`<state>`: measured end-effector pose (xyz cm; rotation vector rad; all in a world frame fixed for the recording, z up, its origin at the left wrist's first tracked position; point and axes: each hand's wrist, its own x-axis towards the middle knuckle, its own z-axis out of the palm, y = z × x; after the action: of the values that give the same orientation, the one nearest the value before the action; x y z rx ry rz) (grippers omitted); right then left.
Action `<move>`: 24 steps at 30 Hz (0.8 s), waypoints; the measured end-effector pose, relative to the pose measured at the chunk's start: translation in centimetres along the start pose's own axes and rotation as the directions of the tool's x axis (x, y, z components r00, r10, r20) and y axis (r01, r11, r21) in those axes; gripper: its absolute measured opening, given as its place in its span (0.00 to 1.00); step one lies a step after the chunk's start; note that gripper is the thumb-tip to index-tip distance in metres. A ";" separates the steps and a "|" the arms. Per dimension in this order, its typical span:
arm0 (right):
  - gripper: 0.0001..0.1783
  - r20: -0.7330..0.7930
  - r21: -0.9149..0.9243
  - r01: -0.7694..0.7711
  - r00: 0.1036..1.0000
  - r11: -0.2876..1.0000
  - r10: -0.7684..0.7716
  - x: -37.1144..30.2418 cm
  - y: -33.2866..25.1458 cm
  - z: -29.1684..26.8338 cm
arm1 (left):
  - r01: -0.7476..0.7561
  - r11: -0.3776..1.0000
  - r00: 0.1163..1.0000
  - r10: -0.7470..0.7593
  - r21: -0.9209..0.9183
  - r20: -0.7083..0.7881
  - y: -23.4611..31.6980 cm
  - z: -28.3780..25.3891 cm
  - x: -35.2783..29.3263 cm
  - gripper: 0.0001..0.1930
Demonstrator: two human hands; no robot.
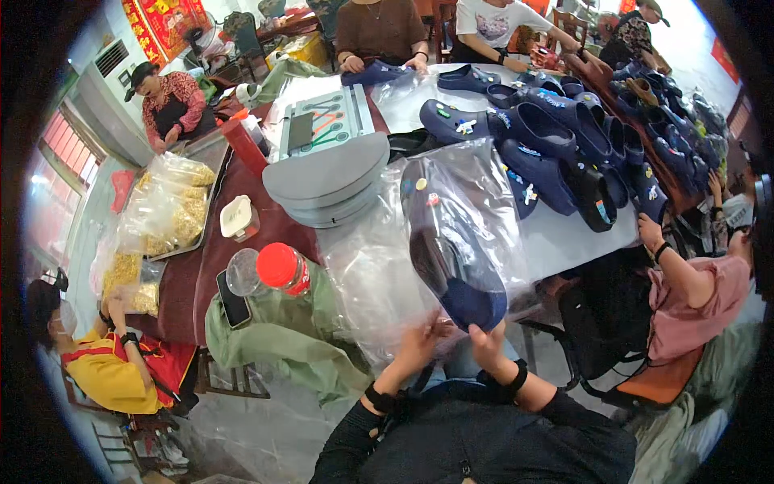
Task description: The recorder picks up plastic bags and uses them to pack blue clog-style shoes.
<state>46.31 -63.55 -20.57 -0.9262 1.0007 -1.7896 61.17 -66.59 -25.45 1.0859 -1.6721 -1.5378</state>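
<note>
A dark navy clog (pixel 463 278) with small charms at its toe lies mostly inside a clear plastic bag (pixel 504 202), its heel end toward me. My right hand (pixel 488 348) is closed on the heel, thumb on top. Just to its left, my left hand (pixel 422 343) is closed at the bag's open edge beside the clog; its fingertips are slightly blurred. More clear bags (pixel 363 282) lie flat on the table under and left of the clog. A heap of navy clogs (pixel 548 129) with charms spreads beyond, to the right.
Left of the bags are a grey rounded case (pixel 326 181), a red-lidded jar (pixel 278 266), a phone (pixel 234 300) on green cloth (pixel 266 347) and a white tub (pixel 239 218). Co-workers sit around; one in pink (pixel 697 298) is at the right. A tray (pixel 210 218) holds bagged yellow pieces.
</note>
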 end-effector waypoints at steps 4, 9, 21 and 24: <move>0.25 0.073 -0.299 0.070 0.996 0.952 -0.051 0.0 1.8 -1.2 | 0.040 0.993 0.999 -0.043 -0.107 -0.029 1.0 0.6 0.0 0.28; 0.29 0.135 -0.449 0.167 0.984 0.878 -0.118 -0.5 5.0 -3.2 | -0.096 0.971 0.872 -0.023 -0.217 -0.488 4.2 -0.9 1.5 0.39; 0.33 0.278 -0.534 0.239 0.955 0.811 -0.098 -0.3 6.2 -3.9 | -0.287 0.721 0.780 0.557 0.630 -0.283 7.3 -2.4 3.5 0.24; 0.36 0.311 -0.558 0.266 0.945 0.786 -0.099 0.0 6.0 -4.0 | -0.300 0.751 0.790 0.541 0.589 -0.287 7.3 -2.4 3.5 0.27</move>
<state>44.72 -64.40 -27.53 -1.6621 1.3623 -1.4501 60.42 -70.92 -18.22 1.0881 -1.8683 -0.4837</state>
